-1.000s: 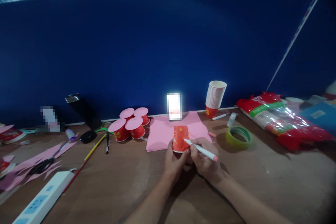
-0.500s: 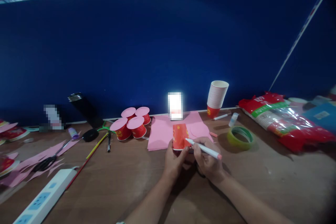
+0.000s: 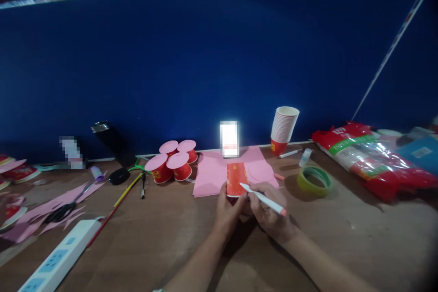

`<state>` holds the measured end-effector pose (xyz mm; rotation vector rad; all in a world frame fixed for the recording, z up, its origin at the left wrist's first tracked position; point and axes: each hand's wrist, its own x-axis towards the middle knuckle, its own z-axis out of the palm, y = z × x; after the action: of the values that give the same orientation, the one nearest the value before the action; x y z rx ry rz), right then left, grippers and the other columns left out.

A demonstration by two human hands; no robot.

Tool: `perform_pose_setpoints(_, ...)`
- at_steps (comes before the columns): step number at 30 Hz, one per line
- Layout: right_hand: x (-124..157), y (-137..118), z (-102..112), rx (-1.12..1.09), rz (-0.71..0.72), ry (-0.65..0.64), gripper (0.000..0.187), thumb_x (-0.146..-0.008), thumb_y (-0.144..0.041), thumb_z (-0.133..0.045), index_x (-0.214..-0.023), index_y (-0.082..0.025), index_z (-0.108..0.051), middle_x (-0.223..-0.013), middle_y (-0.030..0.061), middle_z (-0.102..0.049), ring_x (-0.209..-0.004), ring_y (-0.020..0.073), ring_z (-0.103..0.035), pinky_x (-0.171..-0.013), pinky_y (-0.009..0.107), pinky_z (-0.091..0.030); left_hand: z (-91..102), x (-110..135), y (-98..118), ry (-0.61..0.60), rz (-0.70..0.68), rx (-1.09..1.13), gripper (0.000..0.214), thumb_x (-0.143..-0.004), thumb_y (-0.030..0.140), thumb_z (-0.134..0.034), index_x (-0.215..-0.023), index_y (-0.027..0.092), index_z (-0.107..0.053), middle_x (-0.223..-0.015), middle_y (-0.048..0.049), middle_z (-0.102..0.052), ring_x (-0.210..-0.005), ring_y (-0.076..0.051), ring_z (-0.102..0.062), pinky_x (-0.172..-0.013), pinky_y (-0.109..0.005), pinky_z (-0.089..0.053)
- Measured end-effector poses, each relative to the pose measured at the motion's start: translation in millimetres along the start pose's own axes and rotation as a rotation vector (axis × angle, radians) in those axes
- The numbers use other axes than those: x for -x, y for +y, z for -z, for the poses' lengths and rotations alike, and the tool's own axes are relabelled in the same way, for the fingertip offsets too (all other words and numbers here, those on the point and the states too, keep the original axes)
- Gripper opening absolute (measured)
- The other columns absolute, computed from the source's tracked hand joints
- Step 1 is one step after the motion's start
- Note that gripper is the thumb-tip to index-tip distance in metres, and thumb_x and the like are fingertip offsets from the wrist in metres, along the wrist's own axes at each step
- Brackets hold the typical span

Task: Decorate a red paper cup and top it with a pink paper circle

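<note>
My left hand (image 3: 227,212) is closed around a red paper cup (image 3: 237,178), its white rim facing down toward me. In my right hand (image 3: 272,210) I grip a white marker (image 3: 267,200) with a pink end. The marker's tip is at the cup's lower right side; whether it touches I cannot tell. Behind the cup lie pink paper sheets (image 3: 208,169), with a pink paper circle (image 3: 262,172) on top. The marker's pink cap (image 3: 279,176) rests at the sheets' right edge.
Several red cups with pink discs (image 3: 178,160) stand left of the sheets. To the right are a cup stack (image 3: 285,125), a tape roll (image 3: 314,181) and a bag of cups (image 3: 362,155). Scissors (image 3: 61,212), a power strip (image 3: 56,260) and a black bottle (image 3: 112,143) are at left.
The marker's tip has shifted slightly lower on the cup, and my right hand has turned a little with it. My left hand still holds the cup. The view has shifted slightly.
</note>
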<state>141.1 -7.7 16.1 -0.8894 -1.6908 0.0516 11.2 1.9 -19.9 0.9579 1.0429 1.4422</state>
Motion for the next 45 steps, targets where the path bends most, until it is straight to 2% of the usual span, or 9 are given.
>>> perform_pose_setpoints(12,0.1,2.8,-3.4,-0.021,-0.005,0.036,0.007,-0.086,-0.014,-0.056,-0.090,-0.018,-0.061,-0.078,0.0047,-0.066,-0.072,0.0169,-0.064,-0.067,0.029,-0.053,1.4,-2.2,-10.0,-0.051,-0.030,-0.058,0.067,-0.069,0.043,-0.079,-0.123,0.017,-0.048,-0.117,-0.0143,-0.066,-0.107,-0.027,-0.064,-0.094,-0.041,-0.049)
perform_pose_setpoints(16,-0.8,2.6,-3.3,-0.030,-0.020,0.030,0.007,-0.087,-0.014,-0.056,-0.091,-0.017,-0.061,-0.078,0.0050,-0.066,-0.073,0.0169,-0.064,-0.068,0.029,-0.053,2.8,-1.4,-8.8,-0.039,-0.044,-0.112,0.067,-0.069,0.043,-0.078,-0.123,0.017,-0.048,-0.118,-0.0139,-0.066,-0.108,-0.027,-0.064,-0.095,-0.040,-0.049)
perform_pose_setpoints(27,-1.7,2.0,-1.9,-0.018,-0.001,0.027,0.007,-0.087,-0.014,-0.056,-0.090,-0.018,-0.060,-0.078,0.0051,-0.066,-0.073,0.0172,-0.064,-0.067,0.029,-0.053,0.7,0.3,-6.6,-0.069,-0.059,-0.062,0.064,-0.070,0.042,-0.077,-0.123,0.018,-0.050,-0.117,-0.0134,-0.067,-0.106,-0.026,-0.064,-0.094,-0.039,-0.050)
perform_pose_setpoints(45,-1.7,0.1,-1.8,0.000,-0.024,0.026,0.007,-0.087,-0.015,-0.055,-0.088,-0.019,-0.062,-0.076,0.0045,-0.067,-0.070,0.0177,-0.064,-0.065,0.031,-0.054,1.0,0.6,-6.7,-0.062,-0.100,-0.139,0.063,-0.072,0.041,-0.075,-0.124,0.018,-0.048,-0.118,-0.0126,-0.066,-0.107,-0.025,-0.064,-0.093,-0.037,-0.049)
